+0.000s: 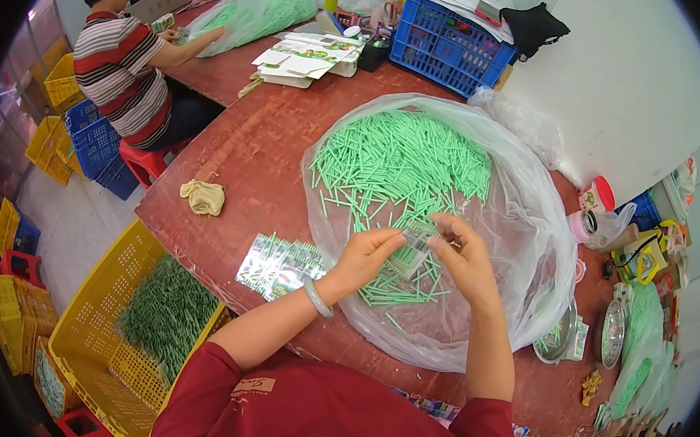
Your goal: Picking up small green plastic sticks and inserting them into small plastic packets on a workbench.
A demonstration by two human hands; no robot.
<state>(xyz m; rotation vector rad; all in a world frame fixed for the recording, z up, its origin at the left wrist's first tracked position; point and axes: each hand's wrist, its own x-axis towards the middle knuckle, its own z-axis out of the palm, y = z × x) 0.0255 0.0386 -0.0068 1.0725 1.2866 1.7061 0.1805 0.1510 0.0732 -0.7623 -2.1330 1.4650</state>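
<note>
My left hand (366,258) pinches the left edge of a small clear plastic packet (410,255) with pale green sticks inside. My right hand (465,256) is at the packet's upper right, thumb and fingers curled around that corner; whether they grip it is unclear. Beneath both hands spreads a large clear plastic bag (528,232), opened out flat on the red table (250,155). A heap of loose green sticks (401,152) lies on it, with a smaller scatter (403,290) just below the packet. Left of my left forearm, several shiny printed packets (278,267) overlap in a row.
A yellow crate (102,316) of dark green packets stands against the table's left edge. Beyond a crumpled cloth (202,197), a person (124,71) sits working. A blue crate (450,44) stands at the back, metal bowls (556,342) at the right.
</note>
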